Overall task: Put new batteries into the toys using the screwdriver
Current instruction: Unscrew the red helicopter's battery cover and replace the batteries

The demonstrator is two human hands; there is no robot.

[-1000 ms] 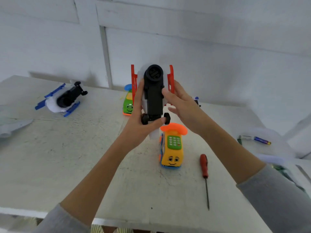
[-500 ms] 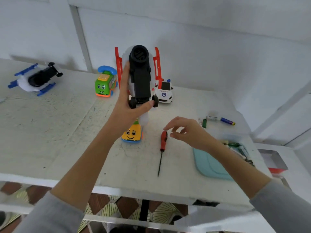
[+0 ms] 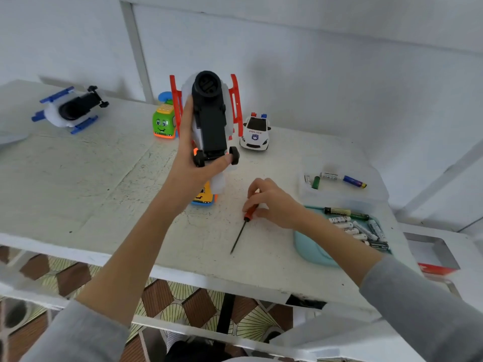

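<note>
Right grip (image 3: 271, 202) pinches screwdriver (image 3: 244, 226) on table (image 3: 78, 178); left grip (image 3: 193, 160) clasps toy (image 3: 210, 118).

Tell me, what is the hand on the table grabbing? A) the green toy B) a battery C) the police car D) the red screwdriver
D: the right hand has its fingers curled round the red handle of the screwdriver, whose tip lies on the table.

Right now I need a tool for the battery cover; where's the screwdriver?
The screwdriver lies on the table right of centre, its red handle pinched by the right hand, just left of the tray of batteries.
</note>
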